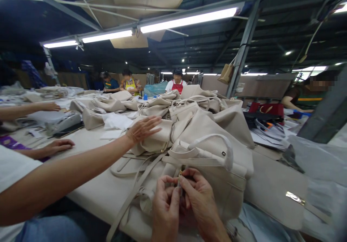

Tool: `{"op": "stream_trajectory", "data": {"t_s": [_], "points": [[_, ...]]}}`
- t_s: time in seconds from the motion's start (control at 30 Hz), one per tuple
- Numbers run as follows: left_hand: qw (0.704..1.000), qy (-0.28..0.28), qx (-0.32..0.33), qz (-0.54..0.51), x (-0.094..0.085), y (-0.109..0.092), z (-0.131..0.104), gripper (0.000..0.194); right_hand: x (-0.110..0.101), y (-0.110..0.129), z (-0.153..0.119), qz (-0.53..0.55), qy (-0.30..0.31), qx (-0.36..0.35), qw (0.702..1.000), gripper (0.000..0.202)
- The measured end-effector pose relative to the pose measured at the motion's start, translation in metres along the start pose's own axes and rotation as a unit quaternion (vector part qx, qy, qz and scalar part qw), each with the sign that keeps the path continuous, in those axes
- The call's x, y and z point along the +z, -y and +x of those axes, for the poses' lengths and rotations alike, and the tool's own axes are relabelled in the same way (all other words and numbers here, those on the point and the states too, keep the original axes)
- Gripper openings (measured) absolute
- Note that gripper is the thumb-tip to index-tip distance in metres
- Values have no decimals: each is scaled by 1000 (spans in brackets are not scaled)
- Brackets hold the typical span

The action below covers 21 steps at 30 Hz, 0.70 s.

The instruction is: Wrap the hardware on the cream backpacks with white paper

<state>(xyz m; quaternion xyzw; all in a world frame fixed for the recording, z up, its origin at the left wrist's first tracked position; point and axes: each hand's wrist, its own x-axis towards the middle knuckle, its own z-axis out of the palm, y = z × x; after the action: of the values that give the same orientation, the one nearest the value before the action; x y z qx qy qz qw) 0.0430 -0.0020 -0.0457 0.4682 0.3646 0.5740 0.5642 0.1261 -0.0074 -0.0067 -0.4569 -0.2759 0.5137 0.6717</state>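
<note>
Fluorescent tubes (189, 20) cross the upper part of the frame, lighting a long counter (89, 144) heaped with beige bags. At lower centre, a small gold-coloured fitting (181, 170) sits in front of a beige handbag (229, 195). The left hand (166, 202) and the right hand (202, 198) meet at its lower end, thumbs and forefingers drawn in to a narrow pinch on it; the remaining fingers curl beneath, and what they may hold is hidden. Whether the fitting is fastened to the bag cannot be told.

For such a small piece, light fingertip pressure from both sides looks best: one hand should steady while the other makes small turns, with the nails kept off the plating and the bag's pale surface. Wrists kept low would help hold the work still, and the strap (199, 161) just above is best kept from sliding over the fitting.

Further out, a wrapped handle (229, 148) arches up right of the strap. A co-worker's hand (145, 129) reaches in from the left over the bag pile (195, 106). At lower right lies a beige flap (273, 191) with a metal clasp (295, 198).
</note>
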Motion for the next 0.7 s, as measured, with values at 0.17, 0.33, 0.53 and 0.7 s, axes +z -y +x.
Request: {"op": "stream_trajectory", "data": {"t_s": [0.17,0.33,0.53,0.7], "points": [[999,-32,-10,27,-9,-10,0,37,-7,4,-4,-25,27,34,999,71],[997,34,-74,3,-17,-8,0,47,-35,25,-26,-209,-45,-60,975,64],[996,27,-87,-27,-19,-17,-3,45,-74,101,-33,-484,-231,-311,785,45],[993,-75,56,75,-40,-33,1,33,-78,124,1,-572,-156,-317,740,88]]}}
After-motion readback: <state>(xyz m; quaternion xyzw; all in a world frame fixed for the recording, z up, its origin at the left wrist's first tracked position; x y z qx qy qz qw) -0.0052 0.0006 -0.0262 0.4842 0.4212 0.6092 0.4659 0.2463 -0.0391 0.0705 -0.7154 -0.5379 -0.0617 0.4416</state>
